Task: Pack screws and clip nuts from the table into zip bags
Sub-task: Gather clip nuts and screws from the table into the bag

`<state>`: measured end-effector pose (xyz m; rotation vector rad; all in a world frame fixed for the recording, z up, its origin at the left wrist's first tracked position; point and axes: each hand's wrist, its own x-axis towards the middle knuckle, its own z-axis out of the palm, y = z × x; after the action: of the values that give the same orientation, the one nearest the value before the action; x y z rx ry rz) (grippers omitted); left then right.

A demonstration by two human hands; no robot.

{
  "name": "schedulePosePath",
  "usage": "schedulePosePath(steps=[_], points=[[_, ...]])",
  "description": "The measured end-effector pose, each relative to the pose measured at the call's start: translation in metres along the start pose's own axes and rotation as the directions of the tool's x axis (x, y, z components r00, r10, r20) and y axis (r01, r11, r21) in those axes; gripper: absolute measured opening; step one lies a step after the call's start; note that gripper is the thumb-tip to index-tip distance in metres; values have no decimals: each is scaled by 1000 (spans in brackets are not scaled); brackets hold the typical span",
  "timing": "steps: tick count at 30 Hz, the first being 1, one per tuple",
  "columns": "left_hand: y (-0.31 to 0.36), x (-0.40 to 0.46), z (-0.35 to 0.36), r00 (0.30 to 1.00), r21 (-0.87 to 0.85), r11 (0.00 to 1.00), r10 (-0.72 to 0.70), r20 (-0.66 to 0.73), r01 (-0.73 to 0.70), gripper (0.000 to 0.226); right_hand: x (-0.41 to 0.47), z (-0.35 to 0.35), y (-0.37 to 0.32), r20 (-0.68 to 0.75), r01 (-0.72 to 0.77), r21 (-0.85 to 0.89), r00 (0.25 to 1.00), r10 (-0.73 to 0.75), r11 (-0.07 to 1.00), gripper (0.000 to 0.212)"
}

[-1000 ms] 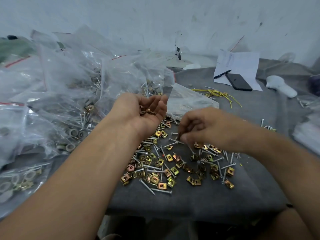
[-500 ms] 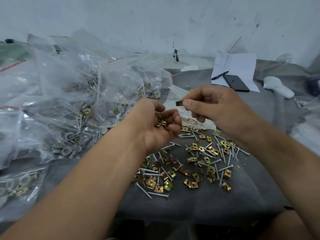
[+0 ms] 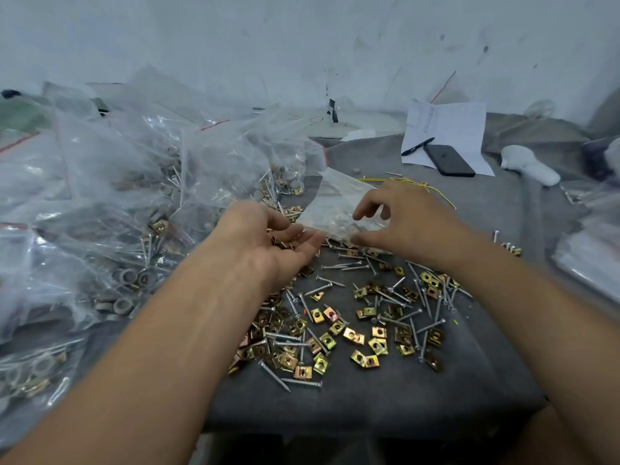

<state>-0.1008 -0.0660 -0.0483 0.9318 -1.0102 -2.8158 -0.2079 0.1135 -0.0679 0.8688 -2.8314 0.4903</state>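
Loose screws (image 3: 339,266) and clip nuts (image 3: 354,336) mid-table, filled bags (image 3: 110,209) heaped left (phone (image 3: 449,160) far behind, on paper (image 3: 449,125)).

Item 1: my left hand (image 3: 268,243) covers whatever lies in its palm, and I cannot tell whether its fingertips touch the clear zip bag (image 3: 339,206), whose contents are too blurred to identify. Item 2: my right hand (image 3: 399,223) hides the bag's near right corner, so contact between its fingers and the plastic is unclear to me. Item 3: the heap of filled bags (image 3: 100,203) is cut off by the left edge, and the writing on the paper sheet (image 3: 449,125) is too small to read.
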Motion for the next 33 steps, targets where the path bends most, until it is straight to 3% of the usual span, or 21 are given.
schedulePosePath(steps=[3,6,10,13,16,21,29,33], points=[[0,-1,0,999,-17,1000,4,41,-4,14,1,-2,-4,36,75,-27,997,-74,997,40],[1,1,-2,998,-21,1000,1,60,0,20,0,-1,-4,45,73,-20,996,-72,997,20],[-3,3,2,991,-34,998,-48,125,53,29,-1,-1,-5,-75,17,169,997,-5,985,4],[-7,4,7,981,-90,992,-69,183,87,49,-2,-3,-10,-120,23,256,993,8,966,3],[-8,3,13,968,-126,989,-49,245,82,50,-4,-3,-13,-155,33,271,988,10,962,7],[-4,5,12,975,-12,998,-59,215,63,44,-4,1,-14,-112,-25,247,992,54,969,14],[-10,10,13,989,-70,997,26,146,-16,52,-7,-2,-21,-173,-19,376,981,90,927,18],[-13,15,16,984,-100,995,42,174,-24,51,-12,-5,-27,-175,39,396,984,34,918,19]])
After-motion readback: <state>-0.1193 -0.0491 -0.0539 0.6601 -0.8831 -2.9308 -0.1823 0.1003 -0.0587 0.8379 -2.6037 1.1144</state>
